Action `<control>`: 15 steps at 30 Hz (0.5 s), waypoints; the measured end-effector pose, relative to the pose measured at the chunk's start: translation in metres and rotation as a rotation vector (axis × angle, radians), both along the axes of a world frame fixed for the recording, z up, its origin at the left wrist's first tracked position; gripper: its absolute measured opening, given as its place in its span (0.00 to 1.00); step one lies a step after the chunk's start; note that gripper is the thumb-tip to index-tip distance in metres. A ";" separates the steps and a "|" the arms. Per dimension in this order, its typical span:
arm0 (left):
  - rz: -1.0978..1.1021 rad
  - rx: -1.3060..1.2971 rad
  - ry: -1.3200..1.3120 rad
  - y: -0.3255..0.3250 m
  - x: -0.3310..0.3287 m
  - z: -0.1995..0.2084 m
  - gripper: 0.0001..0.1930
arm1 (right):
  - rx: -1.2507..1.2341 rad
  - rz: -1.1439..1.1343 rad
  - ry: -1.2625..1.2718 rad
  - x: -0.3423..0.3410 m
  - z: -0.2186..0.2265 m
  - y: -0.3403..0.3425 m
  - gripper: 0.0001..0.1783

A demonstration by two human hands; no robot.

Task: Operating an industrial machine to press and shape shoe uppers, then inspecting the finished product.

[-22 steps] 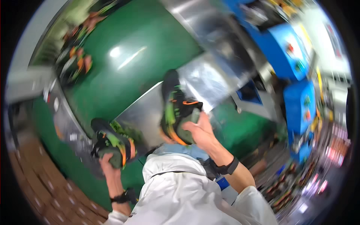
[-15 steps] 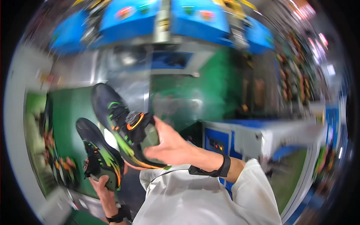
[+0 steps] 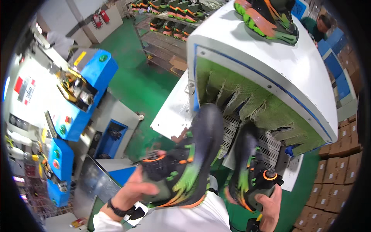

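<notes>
I hold two sneakers, both black with green streaks and orange edges, toes pointing away from me. My left hand (image 3: 133,190) is closed round the heel of one sneaker (image 3: 187,170), its thumb on the grey-green heel part. My right hand (image 3: 271,205) grips the heel end of the other sneaker (image 3: 245,176), which has an orange-ringed dial on it. Both toes are in front of the slit green curtain (image 3: 247,94) of a white machine (image 3: 220,38). Below the curtain lies a perforated metal surface (image 3: 268,149); whether the shoes touch it I cannot tell.
Another sneaker (image 3: 270,21) stands on the white machine. A shelf rack (image 3: 164,42) holds several more. Blue machines (image 3: 94,73) with coloured buttons stand at left. Stacked cartons (image 3: 334,170) line the right side. A person (image 3: 319,27) is at the far right.
My view has swung to the right, from the blue machines to the white machine with the green curtain. Both sneakers have stayed in my hands and now point toward the curtain.
</notes>
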State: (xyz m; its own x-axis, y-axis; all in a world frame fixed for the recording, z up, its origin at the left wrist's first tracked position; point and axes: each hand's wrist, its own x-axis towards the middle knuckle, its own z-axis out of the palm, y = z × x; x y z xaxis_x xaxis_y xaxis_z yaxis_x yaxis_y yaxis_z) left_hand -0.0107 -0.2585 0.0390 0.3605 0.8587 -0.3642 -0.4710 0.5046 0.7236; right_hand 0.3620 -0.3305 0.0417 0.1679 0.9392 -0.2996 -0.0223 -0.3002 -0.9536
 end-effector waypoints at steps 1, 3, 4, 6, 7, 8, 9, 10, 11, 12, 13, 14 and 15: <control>-0.074 0.031 0.042 0.018 0.023 0.002 0.47 | 0.005 -0.100 -0.124 -0.001 -0.002 0.007 0.38; -0.168 0.230 0.246 0.048 0.049 -0.013 0.44 | 0.037 -0.250 -0.356 -0.008 -0.015 0.027 0.37; -0.208 0.405 0.386 0.064 0.067 -0.026 0.43 | 0.066 -0.321 -0.483 -0.003 -0.025 0.034 0.37; -0.272 0.394 0.707 0.102 0.124 -0.018 0.41 | 0.119 -0.324 -0.674 -0.005 -0.032 0.066 0.39; -0.290 0.460 0.778 0.130 0.132 -0.022 0.40 | 0.115 -0.294 -0.683 -0.007 -0.036 0.079 0.39; -0.304 0.517 0.838 0.151 0.134 -0.031 0.39 | 0.109 -0.257 -0.704 -0.010 -0.041 0.091 0.39; -0.220 0.606 0.857 0.156 0.141 -0.039 0.38 | 0.103 -0.293 -0.769 0.000 -0.056 0.096 0.39; -0.110 0.678 0.898 0.153 0.139 -0.042 0.37 | 0.109 -0.298 -0.823 0.015 -0.068 0.095 0.39; -0.040 0.782 0.896 0.141 0.126 -0.044 0.37 | 0.037 -0.312 -0.774 0.026 -0.062 0.101 0.39; 0.077 0.841 0.817 0.124 0.114 -0.027 0.36 | 0.210 -0.348 -0.731 0.024 -0.053 0.105 0.35; 0.089 0.789 0.746 0.102 0.097 -0.018 0.35 | 0.363 -0.436 -0.907 0.018 -0.045 0.106 0.31; 0.182 0.865 0.636 0.079 0.076 -0.026 0.31 | 0.492 -0.540 -0.874 0.004 -0.032 0.108 0.29; 0.159 0.881 0.599 0.060 0.054 -0.028 0.26 | 0.582 -0.418 -0.799 -0.037 -0.026 0.128 0.29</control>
